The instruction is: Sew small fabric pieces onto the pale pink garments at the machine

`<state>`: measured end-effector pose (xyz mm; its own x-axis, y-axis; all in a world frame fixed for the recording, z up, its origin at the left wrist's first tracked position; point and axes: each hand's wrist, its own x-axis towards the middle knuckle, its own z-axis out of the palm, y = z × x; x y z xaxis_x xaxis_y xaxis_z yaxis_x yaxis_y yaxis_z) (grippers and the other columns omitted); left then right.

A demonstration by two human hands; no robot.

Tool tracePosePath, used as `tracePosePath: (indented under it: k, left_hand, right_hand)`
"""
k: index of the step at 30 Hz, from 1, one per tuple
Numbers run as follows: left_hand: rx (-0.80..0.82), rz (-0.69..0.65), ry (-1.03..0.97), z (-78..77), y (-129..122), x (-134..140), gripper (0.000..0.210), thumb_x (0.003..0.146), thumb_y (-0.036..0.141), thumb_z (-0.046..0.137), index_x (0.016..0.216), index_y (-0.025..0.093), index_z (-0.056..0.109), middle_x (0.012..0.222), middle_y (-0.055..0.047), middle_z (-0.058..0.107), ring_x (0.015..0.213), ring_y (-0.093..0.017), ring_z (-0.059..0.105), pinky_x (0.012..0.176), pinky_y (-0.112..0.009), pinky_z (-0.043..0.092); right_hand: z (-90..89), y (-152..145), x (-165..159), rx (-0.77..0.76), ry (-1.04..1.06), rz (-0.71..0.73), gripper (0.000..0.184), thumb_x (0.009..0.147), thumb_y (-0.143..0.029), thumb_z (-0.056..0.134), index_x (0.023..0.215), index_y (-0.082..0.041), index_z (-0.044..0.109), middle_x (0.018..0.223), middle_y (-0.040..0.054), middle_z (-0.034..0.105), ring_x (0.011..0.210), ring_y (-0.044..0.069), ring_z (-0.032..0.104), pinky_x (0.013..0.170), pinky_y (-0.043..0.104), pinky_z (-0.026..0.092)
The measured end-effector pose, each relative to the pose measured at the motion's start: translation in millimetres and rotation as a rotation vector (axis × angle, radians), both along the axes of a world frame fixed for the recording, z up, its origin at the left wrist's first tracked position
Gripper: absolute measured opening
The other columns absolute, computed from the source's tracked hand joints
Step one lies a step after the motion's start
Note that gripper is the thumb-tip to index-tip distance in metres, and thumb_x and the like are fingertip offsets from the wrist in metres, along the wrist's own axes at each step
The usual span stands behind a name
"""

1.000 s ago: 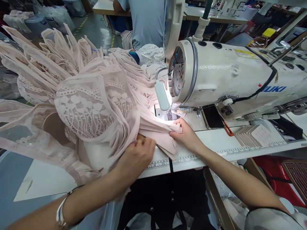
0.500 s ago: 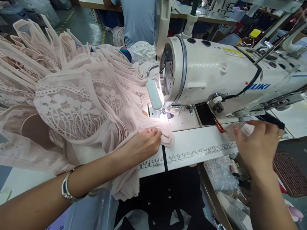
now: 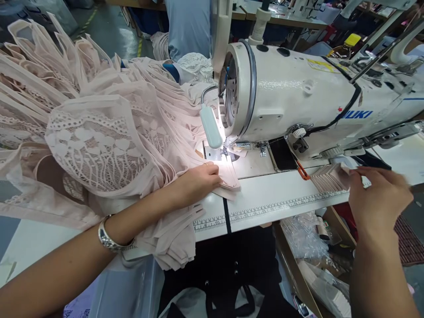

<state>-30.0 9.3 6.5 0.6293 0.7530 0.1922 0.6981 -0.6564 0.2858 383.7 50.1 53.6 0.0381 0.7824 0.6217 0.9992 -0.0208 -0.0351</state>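
Observation:
My left hand (image 3: 202, 183) is closed on the pale pink fabric of a bra, just in front of the sewing machine's needle area (image 3: 225, 152). The layered fabric end (image 3: 230, 183) sticks out to the right past my fingers. Lace bra cups (image 3: 96, 141) from the same pile lie to the left of this hand. At the right of the table, my right hand (image 3: 380, 194) is closed, thumb against fingers, at the right end of a stack of small beige fabric pieces (image 3: 329, 177). Its fingertips are partly blurred, and what they pinch is unclear.
The white sewing machine (image 3: 298, 97) fills the upper right, with a small lamp (image 3: 211, 127) by its head. A black phone (image 3: 281, 154) and orange-handled snips (image 3: 302, 170) lie beneath the arm. An open drawer (image 3: 291, 265) holds plastic bags. A person in blue (image 3: 188, 28) is beyond.
My right hand has moved right from the clear plastic item over the stack, and the beige pieces now show uncovered. My left hand has shifted slightly left and up, still on the fabric.

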Motion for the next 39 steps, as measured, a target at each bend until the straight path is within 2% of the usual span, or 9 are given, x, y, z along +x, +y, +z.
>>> tracePosePath:
  k: [4,7,11,14,18,24,29,35,39]
  left_hand:
    - [0.311,-0.065,0.271,3.7,-10,4,0.039,0.096,-0.004,0.041,0.122,0.012,0.065,0.095,-0.007,0.065,0.086,-0.018,0.058,0.074,-0.031,0.049]
    - [0.375,-0.097,0.393,5.7,-15,-3,0.048,0.095,-0.004,0.04,0.135,0.013,0.059,0.111,-0.01,0.069,0.103,-0.02,0.062,0.086,-0.033,0.051]
    - [0.278,-0.115,0.452,8.9,-25,-12,0.052,0.093,-0.001,0.04,0.142,0.009,0.054,0.149,-0.013,0.055,0.137,-0.025,0.051,0.11,-0.038,0.043]
    - [0.195,-0.026,0.493,12.5,-33,-12,0.061,0.091,0.0,0.046,0.151,0.011,0.045,0.154,-0.015,0.05,0.14,-0.03,0.05,0.107,-0.042,0.046]
    - [0.21,-0.007,0.585,16.8,-26,-5,0.067,0.09,-0.003,0.048,0.153,0.016,0.042,0.14,-0.014,0.063,0.125,-0.028,0.062,0.094,-0.04,0.052]
    - [0.451,-0.249,0.455,10.0,5,-2,0.03,0.098,0.001,0.048,0.116,0.013,0.068,0.137,-0.012,0.067,0.132,-0.021,0.06,0.113,-0.039,0.046]
    - [0.645,-0.363,0.482,-3.0,-13,12,0.024,0.098,0.001,0.05,0.112,0.01,0.068,0.109,-0.011,0.077,0.093,-0.018,0.075,0.085,-0.032,0.059]
    - [0.446,0.138,0.635,10.2,-13,28,0.03,0.087,-0.009,0.044,0.097,0.006,0.068,0.084,-0.012,0.071,0.072,-0.022,0.067,0.057,-0.031,0.047]
    - [0.353,0.136,0.582,13.7,6,32,0.03,0.086,-0.01,0.042,0.081,0.012,0.062,0.076,-0.008,0.063,0.071,-0.02,0.061,0.064,-0.03,0.045]
  right_hand:
    - [-7.2,-10,-39,0.365,0.113,0.18,0.032,0.089,-0.048,0.066,0.084,-0.02,0.081,0.056,0.0065,0.055,0.063,0.027,0.059,0.066,0.047,0.046]
    - [-18.9,-14,-79,-0.001,0.493,0.53,0.028,0.096,-0.043,0.057,0.087,-0.024,0.074,0.071,0.004,0.068,0.067,0.022,0.064,0.067,0.038,0.05]
    - [-36.6,4,-117,-0.505,0.671,0.698,0.021,0.093,-0.043,0.058,0.087,-0.025,0.065,0.084,0.0028,0.07,0.078,0.02,0.065,0.075,0.035,0.051]
    - [-49.0,26,-132,-0.598,0.503,0.693,0.008,0.087,-0.032,0.062,0.089,-0.024,0.063,0.085,0.0031,0.067,0.076,0.021,0.06,0.076,0.038,0.05]
    - [-58.6,34,-148,-0.386,0.154,0.705,0.01,0.09,-0.024,0.056,0.094,-0.022,0.065,0.11,0.0138,0.065,0.105,0.031,0.056,0.09,0.049,0.046]
    - [-59.4,7,-166,-0.406,-0.199,0.78,0.009,0.091,-0.023,0.054,0.094,-0.019,0.061,0.094,0.0128,0.062,0.092,0.029,0.055,0.077,0.039,0.045]
    - [-54.8,4,-169,-0.371,-0.302,0.774,0.014,0.087,-0.009,0.048,0.088,-0.018,0.059,0.087,0.0117,0.061,0.087,0.028,0.055,0.074,0.037,0.043]
    - [-46.5,5,-174,-0.463,-0.336,0.751,0.015,0.086,-0.008,0.048,0.088,-0.02,0.057,0.088,0.012,0.062,0.084,0.027,0.055,0.07,0.035,0.04]
    - [-46.0,6,-180,-0.492,-0.361,0.688,0.02,0.082,-0.004,0.047,0.088,-0.019,0.057,0.087,0.0108,0.063,0.076,0.024,0.055,0.064,0.033,0.037]
